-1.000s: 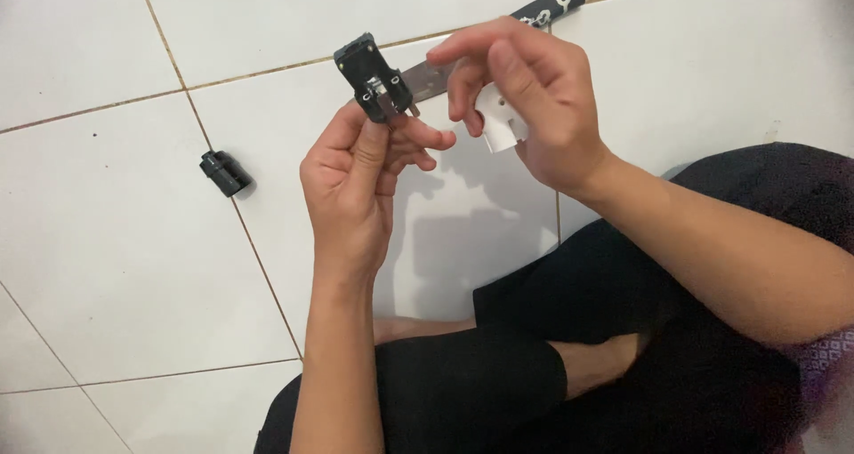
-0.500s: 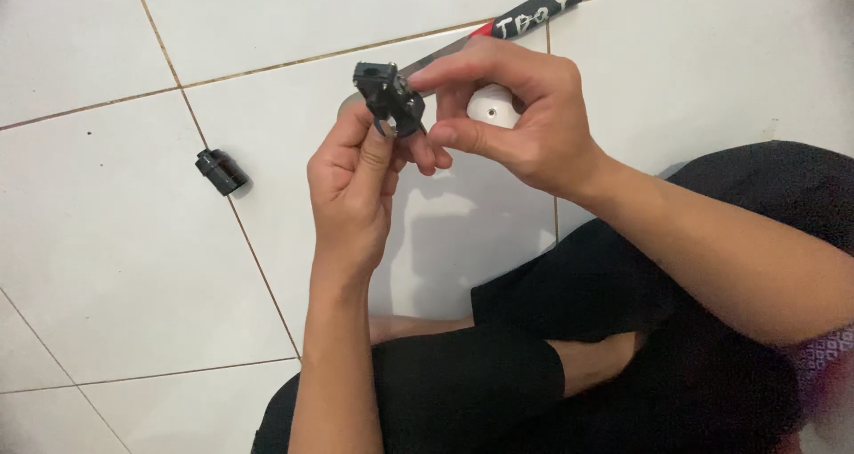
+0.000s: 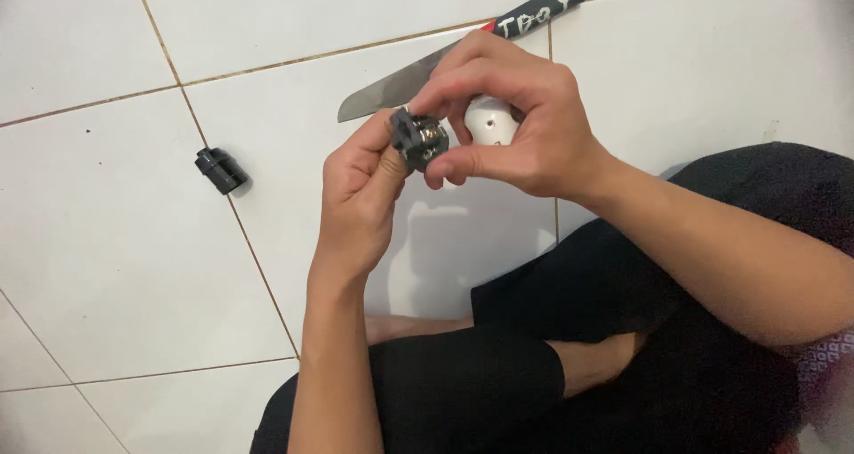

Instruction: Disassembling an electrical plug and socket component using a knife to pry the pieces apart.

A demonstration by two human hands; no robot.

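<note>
Head view: the left hand (image 3: 360, 192) pinches a small black plug part (image 3: 418, 140) between thumb and fingers. The right hand (image 3: 516, 120) grips its other side, curled, with a white piece (image 3: 491, 120) mostly hidden behind its fingers. A knife (image 3: 463, 49) and a black cap (image 3: 220, 169) lie on the white tiled floor (image 3: 107, 241).

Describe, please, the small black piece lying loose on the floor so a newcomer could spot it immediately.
Start at the white tiled floor, left of the person's left hand. There, beside a grout line, lies a small black cylindrical cap. Unlike the knife farther right, it is short, stubby and entirely black.
</note>
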